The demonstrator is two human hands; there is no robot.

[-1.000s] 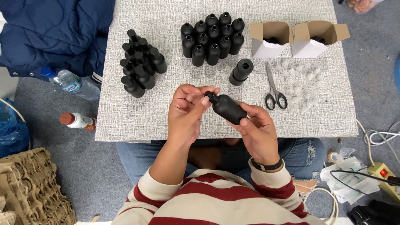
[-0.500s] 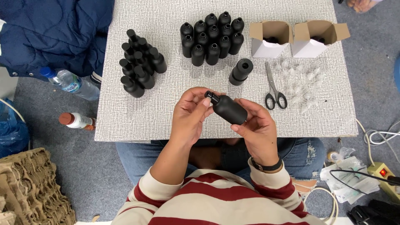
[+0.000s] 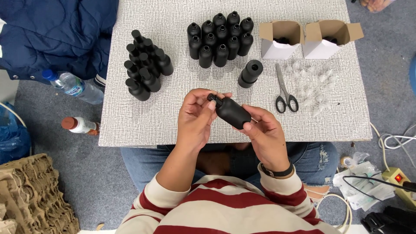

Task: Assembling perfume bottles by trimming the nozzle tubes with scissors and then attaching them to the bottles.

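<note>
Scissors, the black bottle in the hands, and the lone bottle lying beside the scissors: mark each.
scissors [image 3: 284, 92], head view, on the blades above the black handles.
held black bottle [image 3: 232, 113], head view, on its body.
lone bottle [image 3: 250, 73], head view, on its side.

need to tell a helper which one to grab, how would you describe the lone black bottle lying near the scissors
On the grey table, find the scissors right of centre. Just left of them lies a single black bottle, below the upright block of black bottles. It alone lies tipped on its side, apart from both bottle groups, its open neck facing up toward the camera.
</note>
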